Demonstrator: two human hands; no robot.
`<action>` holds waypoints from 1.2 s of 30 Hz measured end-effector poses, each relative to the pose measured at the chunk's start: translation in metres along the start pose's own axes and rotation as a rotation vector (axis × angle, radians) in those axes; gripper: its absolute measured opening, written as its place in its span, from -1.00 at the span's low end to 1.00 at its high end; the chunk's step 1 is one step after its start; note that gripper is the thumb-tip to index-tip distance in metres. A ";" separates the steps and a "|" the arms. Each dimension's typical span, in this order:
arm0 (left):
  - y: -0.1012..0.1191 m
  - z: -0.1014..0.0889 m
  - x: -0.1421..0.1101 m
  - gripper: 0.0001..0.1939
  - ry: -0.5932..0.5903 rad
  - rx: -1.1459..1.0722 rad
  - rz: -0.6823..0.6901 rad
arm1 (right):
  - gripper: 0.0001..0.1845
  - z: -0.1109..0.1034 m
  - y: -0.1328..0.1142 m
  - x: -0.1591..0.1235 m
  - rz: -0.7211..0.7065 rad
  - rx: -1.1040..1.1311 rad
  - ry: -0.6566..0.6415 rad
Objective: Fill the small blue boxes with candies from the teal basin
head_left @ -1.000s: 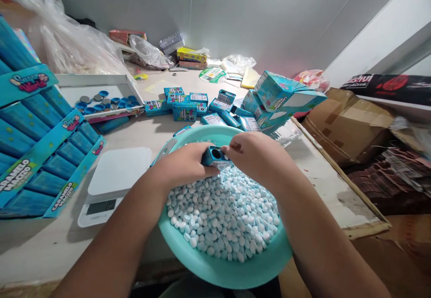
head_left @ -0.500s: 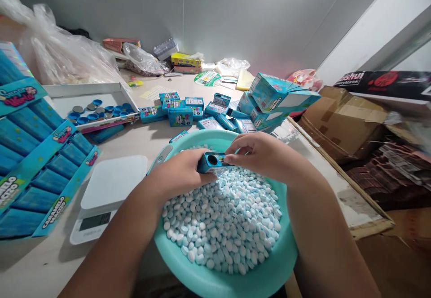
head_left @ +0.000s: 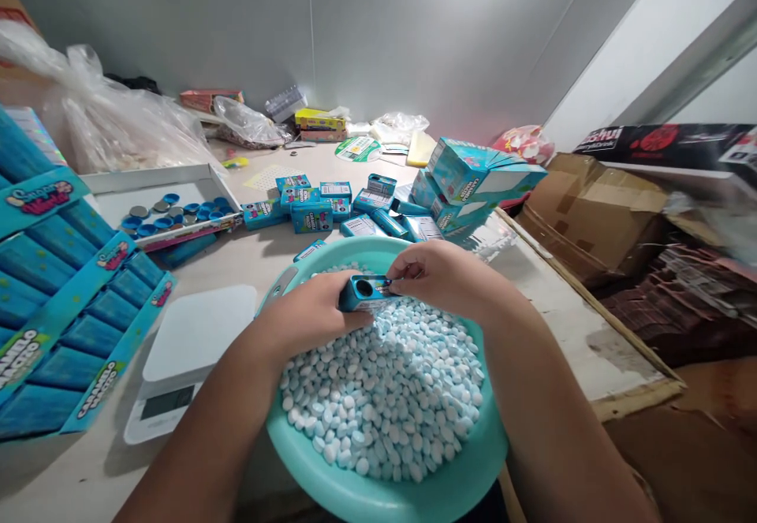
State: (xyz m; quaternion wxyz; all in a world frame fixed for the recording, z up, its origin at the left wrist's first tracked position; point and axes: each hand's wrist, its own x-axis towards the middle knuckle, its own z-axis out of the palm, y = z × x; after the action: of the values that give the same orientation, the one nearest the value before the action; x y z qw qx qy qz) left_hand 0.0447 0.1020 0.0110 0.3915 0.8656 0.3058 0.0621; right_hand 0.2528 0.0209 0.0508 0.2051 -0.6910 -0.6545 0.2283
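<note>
A small blue candy box (head_left: 378, 289) with a round dark hole in its upper face is held over the tub. My left hand (head_left: 307, 307) wraps round its left end, thumb on the near side. At the box's right end, the fingertips of my right hand (head_left: 426, 272) are pinched together on its edge; whether they grip a flap there is hidden. Below both hands, a turquoise tub (head_left: 387, 499) holds a heap of white and pale blue candies (head_left: 384, 405).
Left of the tub stands a white kitchen scale (head_left: 198, 330), beside a blue display carton (head_left: 65, 294). Behind are a white tray (head_left: 136, 180) of round blue caps, several small blue boxes (head_left: 311, 217) and larger blue cartons (head_left: 467, 172). A cardboard box (head_left: 585, 207) sits at right.
My view has shifted slightly, so most things sit a little lower and further left. Both hands keep hold of the box; the right fingertips are bunched closer at its right end.
</note>
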 end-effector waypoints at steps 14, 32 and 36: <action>-0.002 -0.002 0.001 -0.49 0.011 0.002 0.073 | -0.64 0.035 0.005 0.028 -0.232 0.833 -0.007; -0.006 -0.003 0.001 -0.55 0.024 -0.012 0.183 | -0.69 0.022 0.056 0.055 -0.102 0.531 0.498; -0.003 -0.003 -0.007 -0.38 0.152 0.076 0.246 | -0.74 0.028 0.064 0.061 -0.060 0.423 0.516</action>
State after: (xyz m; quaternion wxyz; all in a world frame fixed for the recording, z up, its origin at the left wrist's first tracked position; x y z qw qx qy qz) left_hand 0.0362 0.1012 0.0113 0.3237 0.9036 0.2282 0.1633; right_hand 0.2913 0.0775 -0.0119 0.5096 -0.6487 -0.5389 0.1706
